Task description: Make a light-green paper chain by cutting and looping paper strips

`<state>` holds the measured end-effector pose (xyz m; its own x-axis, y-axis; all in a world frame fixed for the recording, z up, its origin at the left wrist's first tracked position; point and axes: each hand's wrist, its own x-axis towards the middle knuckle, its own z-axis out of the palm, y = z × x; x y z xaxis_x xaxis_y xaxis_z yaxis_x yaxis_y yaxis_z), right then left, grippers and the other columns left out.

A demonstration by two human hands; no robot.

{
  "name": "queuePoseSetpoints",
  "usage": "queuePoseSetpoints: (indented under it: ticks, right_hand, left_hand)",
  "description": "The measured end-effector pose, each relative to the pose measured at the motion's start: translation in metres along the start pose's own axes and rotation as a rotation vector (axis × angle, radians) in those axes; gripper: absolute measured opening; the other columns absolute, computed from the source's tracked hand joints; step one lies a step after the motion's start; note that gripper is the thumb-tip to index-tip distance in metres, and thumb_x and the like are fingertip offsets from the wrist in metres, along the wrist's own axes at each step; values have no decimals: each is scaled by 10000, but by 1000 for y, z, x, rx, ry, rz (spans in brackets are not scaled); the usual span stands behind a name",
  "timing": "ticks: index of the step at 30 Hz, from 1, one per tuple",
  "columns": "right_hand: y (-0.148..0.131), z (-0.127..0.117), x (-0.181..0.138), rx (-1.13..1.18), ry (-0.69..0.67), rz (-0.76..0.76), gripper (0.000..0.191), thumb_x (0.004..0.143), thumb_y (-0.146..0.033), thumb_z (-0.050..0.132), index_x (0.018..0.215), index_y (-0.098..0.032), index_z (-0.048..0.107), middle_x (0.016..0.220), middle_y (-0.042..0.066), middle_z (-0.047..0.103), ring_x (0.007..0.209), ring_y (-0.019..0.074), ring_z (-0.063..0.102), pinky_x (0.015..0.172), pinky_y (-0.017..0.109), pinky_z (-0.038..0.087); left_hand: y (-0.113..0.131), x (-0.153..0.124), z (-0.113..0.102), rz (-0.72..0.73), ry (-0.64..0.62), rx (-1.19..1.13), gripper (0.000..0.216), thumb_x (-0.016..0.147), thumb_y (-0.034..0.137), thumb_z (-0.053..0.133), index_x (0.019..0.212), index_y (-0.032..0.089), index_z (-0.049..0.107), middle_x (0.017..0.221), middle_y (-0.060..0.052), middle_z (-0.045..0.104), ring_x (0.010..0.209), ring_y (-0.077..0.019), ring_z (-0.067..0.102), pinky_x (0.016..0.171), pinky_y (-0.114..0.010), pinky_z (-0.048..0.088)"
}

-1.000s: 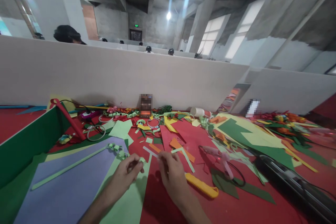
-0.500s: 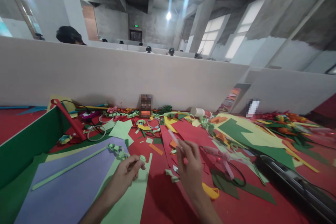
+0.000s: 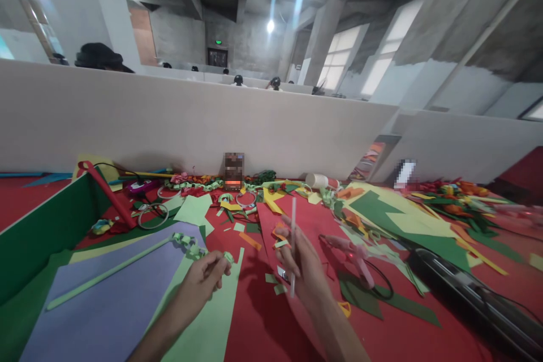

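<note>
My left hand (image 3: 199, 283) is closed in a pinch on the near end of a light green paper chain (image 3: 190, 245), which trails back over a purple sheet (image 3: 106, 294). My right hand (image 3: 303, 268) is raised above the red table (image 3: 271, 328), fingers closed round a thin whitish stick (image 3: 292, 237) held nearly upright. A small light green paper bit sits at its fingertips. A yellow utility knife (image 3: 345, 308) lies mostly hidden behind my right wrist.
A pink glue gun (image 3: 356, 251) with a black cord lies right of my hand. Green, yellow and red paper sheets and scraps cover the table. A green box wall (image 3: 38, 232) stands at left. A black roll (image 3: 462, 288) lies at right. A grey partition runs behind.
My right hand lifted away from the left hand and moved right, turning the thin stick from flat to nearly upright. The left hand stayed put on the chain.
</note>
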<state>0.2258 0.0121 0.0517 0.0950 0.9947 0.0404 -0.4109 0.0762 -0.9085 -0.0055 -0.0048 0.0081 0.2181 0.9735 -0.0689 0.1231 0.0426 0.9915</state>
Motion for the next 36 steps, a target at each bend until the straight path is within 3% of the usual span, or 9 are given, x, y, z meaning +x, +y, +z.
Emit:
queuePoseSetpoints:
  ticks: [5, 10, 15, 23, 27, 31, 36]
  right_hand:
    - [24, 6, -9, -195, -98, 52, 397, 917, -565, 634, 1164, -259, 584, 743, -62, 522, 449, 67, 286, 443, 223, 292]
    - [27, 10, -19, -656, -341, -46, 345, 1015, -503, 497, 1197, -236, 617, 702, -48, 429, 597, 127, 368, 545, 253, 304]
    - [17, 9, -19, -864, -476, -66, 325, 1037, -431, 441, 1138, -220, 666, 681, -46, 420, 585, 127, 347, 542, 261, 259]
    - [7, 14, -22, -987, -568, -74, 271, 1028, -327, 447, 1049, -219, 695, 676, -56, 461, 603, 114, 393, 566, 241, 281]
    - [4, 15, -23, -1010, -588, -85, 269, 1019, -287, 446, 1074, -217, 699, 674, -58, 473, 594, 113, 386, 565, 235, 284]
    - [5, 14, -23, -1048, -589, -106, 272, 1007, -265, 449, 1098, -216, 700, 675, -53, 492, 591, 116, 395, 565, 227, 295]
    - [6, 13, -24, -1088, -594, -142, 289, 992, -222, 444, 1108, -220, 708, 723, -29, 592, 608, 122, 448, 583, 215, 332]
  left_hand:
    - [-1, -1, -1, -9, 10, 7, 469, 938, 635, 526, 837, 193, 643, 625, 28, 475, 595, -143, 462, 493, -208, 319]
    - [2, 2, -2, 58, 102, -61, 490, 919, 648, 551, 890, 177, 685, 697, -3, 580, 612, -147, 495, 539, -226, 371]
    - [2, 5, -11, 70, 230, -87, 498, 904, 644, 580, 913, 163, 712, 642, 21, 539, 632, -160, 505, 595, -244, 392]
    - [-7, 6, -13, 11, 163, -47, 573, 924, 667, 515, 815, 148, 734, 646, -15, 582, 608, -159, 505, 567, -252, 379]
    - [-11, 8, -12, -11, 127, -63, 509, 912, 646, 548, 805, 165, 677, 713, -46, 677, 584, -145, 519, 538, -239, 381]
    - [-10, 6, -9, -9, 111, -109, 407, 905, 616, 587, 975, 215, 571, 790, -36, 732, 590, -141, 547, 532, -221, 393]
    - [-3, 2, -5, 0, 105, -113, 528, 905, 632, 578, 1224, 211, 557, 673, 36, 621, 520, -121, 489, 488, -205, 350]
